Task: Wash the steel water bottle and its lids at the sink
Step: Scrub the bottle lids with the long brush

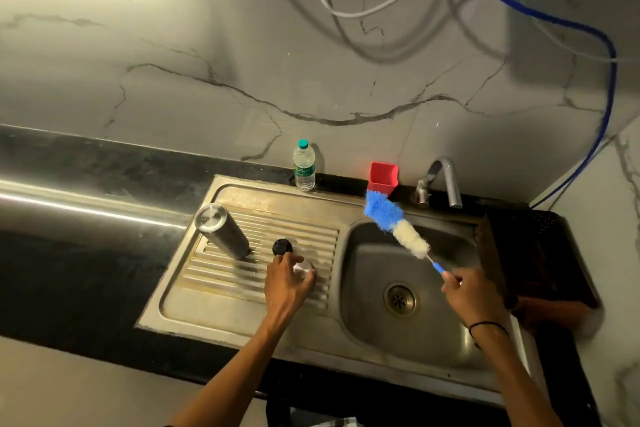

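Hands are both busy: the left hand (287,282) curls over a small round steel lid (304,269) lying on the ribbed steel drainboard (242,308), fingers closed round its rim, while the right hand (467,291) pinches the thin blue handle of a long bottle brush with blue and white bristles (398,224), its head raised over the steel sink basin (367,308). The cylindrical brushed-steel water bottle (221,230) stands upside down on the drainboard, to the left of the hand and apart from it; a small black inner lid (282,247) sits between the two, just beyond the left hand's fingertips

The step in hand looks like picking up the steel lid to scrub it. Doing it well probably means lifting the lid clear of the ribs with a firm rim grip, since wet steel may slip, then carrying it over the basin so that runoff falls toward the drain (400,298). The brush is long and held at its very end, so choking up on the handle should give better control inside a shallow cap. The grey curved tap (446,180) shows no water running, so it will likely need opening first
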